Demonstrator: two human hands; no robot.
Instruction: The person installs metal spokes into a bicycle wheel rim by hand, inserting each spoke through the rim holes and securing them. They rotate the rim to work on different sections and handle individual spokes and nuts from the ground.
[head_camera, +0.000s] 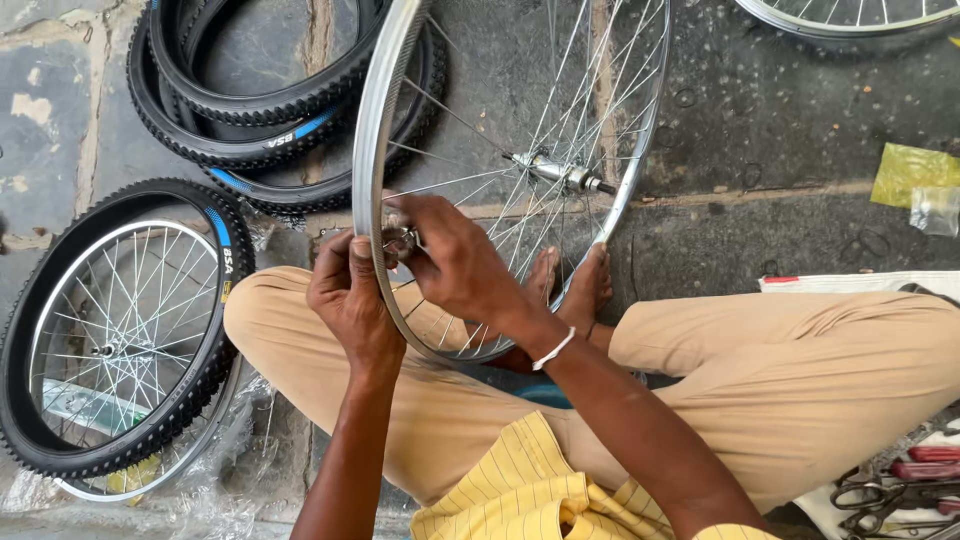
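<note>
Together, both hands clamp the bare wheel rim (375, 140): left hand (345, 295) gripping, right hand (455, 265) pinching a spoke.

yellow-green plastic packet (912, 172) | far right on ground | clear small bag (937, 210) touching below it

Head camera looks steeply down, close over lap.
</note>
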